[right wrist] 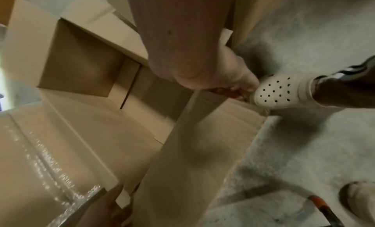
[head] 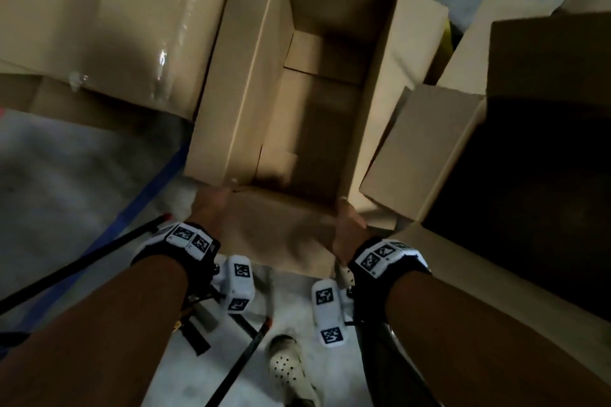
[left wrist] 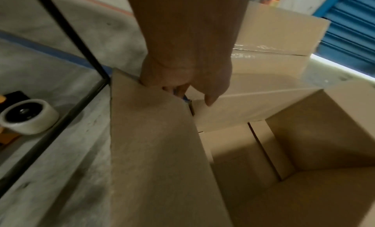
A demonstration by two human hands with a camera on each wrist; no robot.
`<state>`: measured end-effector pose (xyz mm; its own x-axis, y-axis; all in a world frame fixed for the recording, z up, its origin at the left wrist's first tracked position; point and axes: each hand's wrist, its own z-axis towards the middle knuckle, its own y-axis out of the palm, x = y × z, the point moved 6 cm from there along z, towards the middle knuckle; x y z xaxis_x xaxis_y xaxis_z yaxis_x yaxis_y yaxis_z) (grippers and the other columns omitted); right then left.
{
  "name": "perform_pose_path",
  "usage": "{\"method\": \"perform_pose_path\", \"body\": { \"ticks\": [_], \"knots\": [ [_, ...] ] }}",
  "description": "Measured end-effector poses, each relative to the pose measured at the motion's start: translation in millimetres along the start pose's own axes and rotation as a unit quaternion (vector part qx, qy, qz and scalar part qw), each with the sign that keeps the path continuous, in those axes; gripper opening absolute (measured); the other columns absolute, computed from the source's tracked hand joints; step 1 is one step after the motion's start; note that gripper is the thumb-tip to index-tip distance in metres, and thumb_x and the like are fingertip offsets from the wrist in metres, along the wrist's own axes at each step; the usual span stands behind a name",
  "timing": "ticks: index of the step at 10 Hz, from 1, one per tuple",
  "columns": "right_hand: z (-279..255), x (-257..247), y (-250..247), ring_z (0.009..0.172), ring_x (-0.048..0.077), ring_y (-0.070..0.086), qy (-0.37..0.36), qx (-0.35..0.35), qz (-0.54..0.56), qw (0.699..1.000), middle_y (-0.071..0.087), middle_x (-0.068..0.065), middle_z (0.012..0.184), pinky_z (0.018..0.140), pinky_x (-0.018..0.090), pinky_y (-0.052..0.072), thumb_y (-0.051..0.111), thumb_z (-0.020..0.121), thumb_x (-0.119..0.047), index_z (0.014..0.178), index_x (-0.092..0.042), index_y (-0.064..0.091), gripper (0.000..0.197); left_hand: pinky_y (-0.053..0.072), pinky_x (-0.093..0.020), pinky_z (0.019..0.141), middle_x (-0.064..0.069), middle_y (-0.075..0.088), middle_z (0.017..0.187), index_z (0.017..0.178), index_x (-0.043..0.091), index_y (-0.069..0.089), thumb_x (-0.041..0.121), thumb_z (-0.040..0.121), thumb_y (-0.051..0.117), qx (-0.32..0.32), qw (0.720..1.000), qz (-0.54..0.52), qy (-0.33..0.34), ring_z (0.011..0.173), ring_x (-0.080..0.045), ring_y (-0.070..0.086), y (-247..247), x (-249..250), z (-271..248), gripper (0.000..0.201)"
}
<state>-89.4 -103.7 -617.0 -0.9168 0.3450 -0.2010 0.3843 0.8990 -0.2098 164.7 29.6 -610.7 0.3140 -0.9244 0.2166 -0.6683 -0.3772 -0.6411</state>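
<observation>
Head view: empty cardboard box sits on the floor between other boxes, left hand and right hand each curled round a near flap corner; probably light, stiff, flaps bend, so grip by the fold.

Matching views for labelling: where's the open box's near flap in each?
Head: flap low centre, gripped between left hand and right hand.
Left wrist: flap fills the centre, from the hand down to the bottom edge.
Right wrist: flap runs from the hand down to the bottom edge.
Shared landmark: taped box, head upper left, left wrist upper right, right wrist lower left.
</observation>
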Motion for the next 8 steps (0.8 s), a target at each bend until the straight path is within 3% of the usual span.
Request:
{"method": "perform_pose_path", "body": {
  "ticks": [1, 2, 3, 4, 5, 6, 7, 8],
  "knots": [
    [-42.1, -25.3, -22.0, 0.137, 0.03, 0.04, 0.051, 0.001, 0.092, 0.994, 0.039, 0.018, 0.15, 0.076, -0.006, 0.035, 0.034, 0.105, -0.007, 0.147, -0.001, 0.033, 0.042, 0.041, -0.045, 0.103, -0.018, 0.057, 0.125, 0.128, 0.003, 0.053, 0.053, 0.091, 0.054, 0.007, 0.999, -0.006, 0.03, 0.114, -0.037, 0.054, -18.3, 37.1, -35.7, 0.062],
    [-67.9, -42.0, -51.5, 0.126, 0.034, 0.052, -0.015, 0.083, 0.006, 0.996, 0.052, 0.018, 0.135, 0.103, 0.031, 0.043, 0.055, 0.095, -0.007, 0.132, -0.002, 0.046, 0.039, 0.041, -0.032, 0.086, -0.01, 0.056, 0.1, 0.1, 0.013, 0.057, 0.043, 0.096, 0.053, 0.02, 0.997, -0.029, 0.067, 0.095, -0.026, 0.053, -50.5, 74.5, -76.5, 0.03],
    [-113.2, -68.2, -74.9, 0.123, 0.033, 0.053, -0.053, 0.091, 0.01, 0.994, 0.055, 0.019, 0.132, 0.1, 0.033, 0.043, 0.056, 0.094, -0.004, 0.13, 0.0, 0.05, 0.037, 0.044, -0.032, 0.08, -0.015, 0.065, 0.096, 0.094, 0.005, 0.067, 0.036, 0.095, 0.056, 0.043, 0.987, -0.041, 0.149, 0.095, -0.028, 0.061, -86.9, 110.9, -111.0, 0.034],
    [-160.0, -83.6, -84.7, 0.119, 0.032, 0.054, -0.051, 0.027, 0.073, 0.996, 0.053, 0.023, 0.133, 0.093, 0.029, 0.042, 0.04, 0.102, -0.004, 0.126, 0.002, 0.054, 0.029, 0.037, -0.029, 0.07, -0.017, 0.063, 0.081, 0.085, -0.004, 0.069, 0.036, 0.094, 0.057, 0.078, 0.975, -0.027, 0.207, 0.079, -0.025, 0.057, -133.6, 148.8, -157.3, 0.043],
    [-205.1, -96.1, -91.4, 0.094, 0.028, 0.063, -0.036, 0.04, 0.268, 0.962, 0.062, 0.017, 0.121, 0.089, 0.036, 0.054, 0.039, 0.102, -0.022, 0.09, -0.014, 0.058, 0.024, 0.036, -0.03, 0.065, -0.016, 0.058, 0.065, 0.059, 0.0, 0.058, 0.036, 0.091, 0.061, 0.091, 0.961, -0.039, 0.257, 0.068, -0.025, 0.055, -177.4, 179.5, -202.7, 0.048],
    [-262.6, -97.5, -94.9, 0.076, 0.031, 0.061, -0.017, 0.039, 0.354, 0.934, 0.063, 0.018, 0.086, 0.069, 0.038, 0.056, 0.043, 0.099, -0.027, 0.089, -0.006, 0.057, 0.028, 0.036, -0.032, 0.059, -0.005, 0.045, 0.05, 0.046, 0.007, 0.044, 0.038, 0.085, 0.065, 0.098, 0.952, -0.08, 0.278, 0.056, -0.025, 0.045, -222.8, 189.2, -245.0, 0.054],
    [-319.7, -106.9, -100.0, 0.077, 0.033, 0.062, -0.074, 0.033, 0.344, 0.935, 0.062, 0.017, 0.081, 0.072, 0.042, 0.056, 0.044, 0.097, -0.024, 0.096, -0.001, 0.063, 0.03, 0.037, -0.031, 0.056, -0.003, 0.044, 0.048, 0.048, 0.007, 0.048, 0.038, 0.085, 0.065, 0.096, 0.945, -0.11, 0.293, 0.05, -0.022, 0.042, -262.9, 188.8, -291.8, 0.051],
    [-376.5, -106.0, -106.4, 0.096, 0.026, 0.056, -0.114, 0.068, 0.292, 0.947, 0.058, 0.008, 0.097, 0.088, 0.037, 0.05, 0.036, 0.104, -0.026, 0.08, -0.021, 0.051, 0.028, 0.035, -0.028, 0.057, -0.002, 0.048, 0.053, 0.056, 0.011, 0.054, 0.032, 0.09, 0.063, 0.085, 0.935, -0.143, 0.313, 0.051, -0.018, 0.043, -298.5, 176.3, -344.4, 0.041]
  ]
}}
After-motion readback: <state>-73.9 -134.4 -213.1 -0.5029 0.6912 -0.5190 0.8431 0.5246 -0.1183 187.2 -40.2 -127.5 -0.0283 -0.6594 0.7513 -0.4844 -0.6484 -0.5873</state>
